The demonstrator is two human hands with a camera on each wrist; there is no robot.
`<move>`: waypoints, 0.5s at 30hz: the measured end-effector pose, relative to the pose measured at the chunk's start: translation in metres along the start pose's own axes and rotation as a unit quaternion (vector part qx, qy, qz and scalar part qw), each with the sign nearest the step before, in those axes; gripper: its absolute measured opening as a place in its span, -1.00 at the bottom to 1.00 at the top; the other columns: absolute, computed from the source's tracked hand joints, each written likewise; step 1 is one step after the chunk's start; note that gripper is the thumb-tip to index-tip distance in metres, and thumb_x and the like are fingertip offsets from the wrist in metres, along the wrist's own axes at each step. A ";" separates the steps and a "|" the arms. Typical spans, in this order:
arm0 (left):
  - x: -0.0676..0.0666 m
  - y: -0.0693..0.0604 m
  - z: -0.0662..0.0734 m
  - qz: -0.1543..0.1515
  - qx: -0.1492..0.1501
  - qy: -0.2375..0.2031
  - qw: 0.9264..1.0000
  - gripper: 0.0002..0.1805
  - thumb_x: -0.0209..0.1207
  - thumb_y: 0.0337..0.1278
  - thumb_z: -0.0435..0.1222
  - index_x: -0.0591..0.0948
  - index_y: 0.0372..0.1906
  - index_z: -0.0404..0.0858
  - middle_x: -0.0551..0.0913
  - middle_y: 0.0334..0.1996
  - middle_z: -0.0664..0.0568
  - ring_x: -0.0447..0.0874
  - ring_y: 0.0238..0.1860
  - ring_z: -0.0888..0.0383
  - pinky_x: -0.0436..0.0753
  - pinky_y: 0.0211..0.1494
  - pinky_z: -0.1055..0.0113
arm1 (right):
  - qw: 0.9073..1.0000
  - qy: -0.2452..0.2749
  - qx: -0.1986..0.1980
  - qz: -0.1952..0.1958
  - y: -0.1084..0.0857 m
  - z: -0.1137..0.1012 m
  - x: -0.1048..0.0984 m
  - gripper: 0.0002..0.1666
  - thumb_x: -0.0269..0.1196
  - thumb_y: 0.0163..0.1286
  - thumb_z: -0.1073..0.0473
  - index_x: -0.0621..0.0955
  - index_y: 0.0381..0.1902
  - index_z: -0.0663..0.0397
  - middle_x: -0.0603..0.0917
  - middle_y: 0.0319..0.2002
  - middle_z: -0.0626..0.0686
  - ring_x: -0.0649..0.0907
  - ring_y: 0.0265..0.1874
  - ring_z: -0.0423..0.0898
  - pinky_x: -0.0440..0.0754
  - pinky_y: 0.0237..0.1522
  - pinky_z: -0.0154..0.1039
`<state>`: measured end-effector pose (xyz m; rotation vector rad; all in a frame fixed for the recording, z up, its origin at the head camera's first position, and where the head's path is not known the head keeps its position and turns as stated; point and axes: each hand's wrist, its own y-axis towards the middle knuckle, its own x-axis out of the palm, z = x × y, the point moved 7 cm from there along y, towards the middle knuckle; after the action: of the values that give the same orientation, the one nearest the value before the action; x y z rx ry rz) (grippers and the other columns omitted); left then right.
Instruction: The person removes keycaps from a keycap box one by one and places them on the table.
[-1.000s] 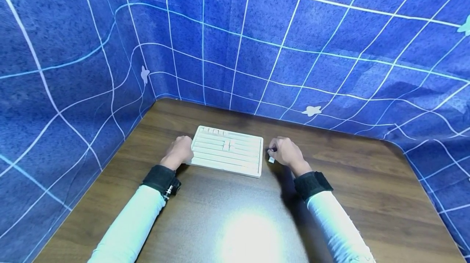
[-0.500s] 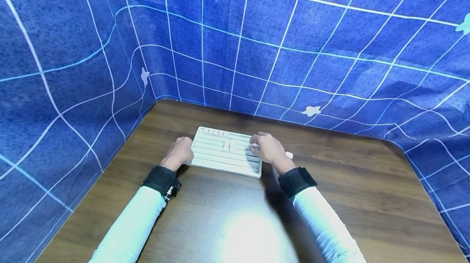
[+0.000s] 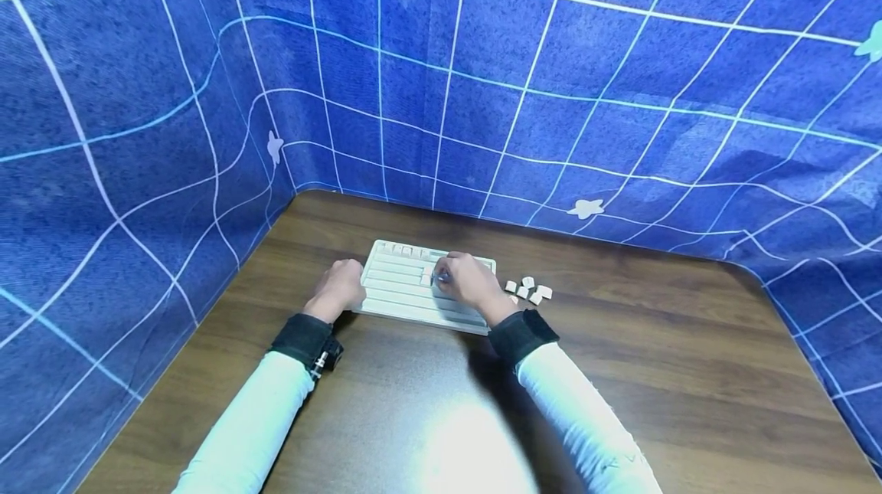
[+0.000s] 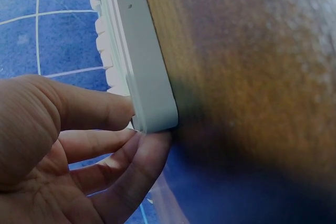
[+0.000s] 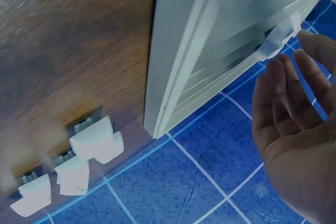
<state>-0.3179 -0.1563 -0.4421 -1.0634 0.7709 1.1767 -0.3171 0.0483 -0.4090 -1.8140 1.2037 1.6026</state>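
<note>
White ridged board (image 3: 396, 299): lies on the wooden worktop (image 3: 689, 356), its left end at our left hand (image 3: 339, 286), its right part under our right hand (image 3: 468, 279).
Left hand: we have it pinching the board near a corner, thumb (image 4: 100, 109) on one side and bent fingers (image 4: 152, 153) against the end.
Right hand: hangs over the board, well to the right of the left hand, fingers curved, tips just beside the middle keycaps (image 3: 426, 278); we cannot tell whether they pinch one.
Middle keycaps: a small white cluster on the board between our hands, partly hidden by the right one.
Keycap row (image 3: 406, 250): we make out a short line of white caps along the board's far edge, beyond and to the right of the left hand.
Loose keycaps (image 3: 523, 292): scattered on the worktop near the right hand, to its right; from the right wrist we see grey stems (image 5: 83, 124) on some.
Black wristbands (image 3: 522, 338): one just behind each hand, with white sleeves (image 3: 589, 410) below them.
Bright glare: a white patch on the worktop nearer us than both hands, between our forearms.
Blue cloth (image 3: 524, 80): rises beyond both hands and to their left, printed with pale grid lines and stars (image 3: 586, 208).
</note>
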 end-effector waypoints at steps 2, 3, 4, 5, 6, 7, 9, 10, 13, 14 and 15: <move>0.000 0.000 0.001 -0.001 0.000 0.000 1.000 -0.86 0.07 0.10 -0.47 0.58 -0.24 -0.39 0.54 -0.23 -0.17 0.48 -0.27 -0.04 0.53 -0.19 0.14 | 1.000 0.010 0.001 -0.006 0.001 -0.001 0.001 -0.88 0.36 0.17 0.25 0.68 -0.29 0.07 0.70 -0.28 0.02 0.71 -0.26 -0.07 0.66 -0.21 -0.16; -0.001 0.000 0.002 -0.001 0.001 -0.001 1.000 -0.87 0.07 0.09 -0.47 0.58 -0.25 -0.39 0.54 -0.23 -0.17 0.49 -0.27 -0.04 0.53 -0.20 0.14 | 1.000 0.013 0.003 -0.009 0.001 -0.002 0.001 -0.88 0.36 0.17 0.27 0.68 -0.30 0.08 0.70 -0.29 0.03 0.71 -0.26 -0.06 0.66 -0.20 -0.16; 0.000 0.000 0.002 -0.001 0.003 0.000 1.000 -0.87 0.07 0.10 -0.47 0.58 -0.26 -0.38 0.55 -0.23 -0.17 0.48 -0.27 -0.03 0.53 -0.20 0.14 | 1.000 0.015 0.003 -0.010 0.001 -0.002 0.002 -0.88 0.35 0.16 0.28 0.68 -0.30 0.08 0.70 -0.29 0.03 0.71 -0.26 -0.06 0.66 -0.19 -0.16; 0.000 0.000 0.002 -0.001 0.005 -0.001 1.000 -0.88 0.06 0.10 -0.47 0.58 -0.27 -0.38 0.55 -0.24 -0.16 0.48 -0.28 -0.03 0.53 -0.21 0.15 | 1.000 0.017 0.005 -0.010 0.001 -0.002 0.003 -0.89 0.35 0.16 0.29 0.68 -0.31 0.09 0.69 -0.30 0.04 0.71 -0.27 -0.05 0.66 -0.20 -0.16; 0.000 0.000 0.002 -0.001 0.006 0.000 1.000 -0.89 0.06 0.10 -0.47 0.58 -0.29 -0.37 0.55 -0.24 -0.16 0.48 -0.28 -0.03 0.52 -0.22 0.16 | 1.000 0.017 0.006 -0.009 0.001 -0.002 0.003 -0.89 0.35 0.15 0.30 0.69 -0.32 0.08 0.69 -0.30 0.04 0.71 -0.28 -0.05 0.66 -0.21 -0.16; -0.001 0.000 0.002 -0.001 0.008 0.001 1.000 -0.89 0.05 0.10 -0.47 0.58 -0.30 -0.37 0.55 -0.25 -0.16 0.48 -0.29 -0.03 0.52 -0.23 0.17 | 1.000 0.018 0.007 -0.010 0.001 -0.003 0.003 -0.89 0.35 0.15 0.31 0.69 -0.32 0.08 0.69 -0.30 0.04 0.71 -0.27 -0.05 0.66 -0.20 -0.17; 0.000 0.000 0.002 -0.004 0.010 0.000 1.000 -0.90 0.04 0.12 -0.47 0.57 -0.31 -0.36 0.54 -0.26 -0.15 0.48 -0.30 -0.02 0.51 -0.25 0.19 | 1.000 0.017 0.006 -0.011 0.001 -0.003 0.004 -0.90 0.34 0.16 0.33 0.70 -0.33 0.08 0.69 -0.30 0.04 0.71 -0.27 -0.06 0.66 -0.19 -0.18; 0.000 0.000 0.002 -0.005 0.010 0.000 1.000 -0.90 0.04 0.12 -0.47 0.57 -0.31 -0.36 0.54 -0.26 -0.14 0.48 -0.30 -0.02 0.51 -0.26 0.20 | 1.000 0.017 0.003 -0.010 0.001 -0.004 0.004 -0.90 0.33 0.16 0.34 0.70 -0.34 0.08 0.69 -0.31 0.04 0.70 -0.27 -0.06 0.66 -0.19 -0.19; 0.000 0.000 0.001 -0.007 0.008 -0.001 1.000 -0.89 0.04 0.12 -0.47 0.57 -0.30 -0.36 0.54 -0.27 -0.13 0.47 -0.31 -0.01 0.50 -0.27 0.21 | 1.000 0.016 0.000 -0.010 0.001 -0.005 0.005 -0.90 0.32 0.16 0.36 0.70 -0.35 0.10 0.69 -0.31 0.04 0.69 -0.26 -0.07 0.65 -0.17 -0.20; 0.000 0.000 0.001 -0.006 0.007 -0.002 1.000 -0.89 0.04 0.12 -0.47 0.57 -0.31 -0.36 0.54 -0.27 -0.13 0.47 -0.31 -0.01 0.50 -0.28 0.21 | 1.000 0.015 0.000 -0.009 0.001 -0.005 0.005 -0.90 0.32 0.17 0.37 0.71 -0.35 0.10 0.69 -0.31 0.04 0.70 -0.27 -0.07 0.65 -0.17 -0.20; 0.000 0.000 0.000 -0.006 0.006 -0.002 1.000 -0.90 0.04 0.11 -0.47 0.57 -0.31 -0.36 0.54 -0.27 -0.13 0.48 -0.31 -0.01 0.50 -0.27 0.21 | 1.000 0.015 0.000 -0.009 0.001 -0.006 0.006 -0.90 0.32 0.17 0.37 0.71 -0.35 0.10 0.69 -0.31 0.04 0.69 -0.27 -0.07 0.65 -0.18 -0.20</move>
<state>-0.3177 -0.1557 -0.4422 -1.0541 0.7674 1.1622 -0.3151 0.0414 -0.4129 -1.8487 1.1973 1.5715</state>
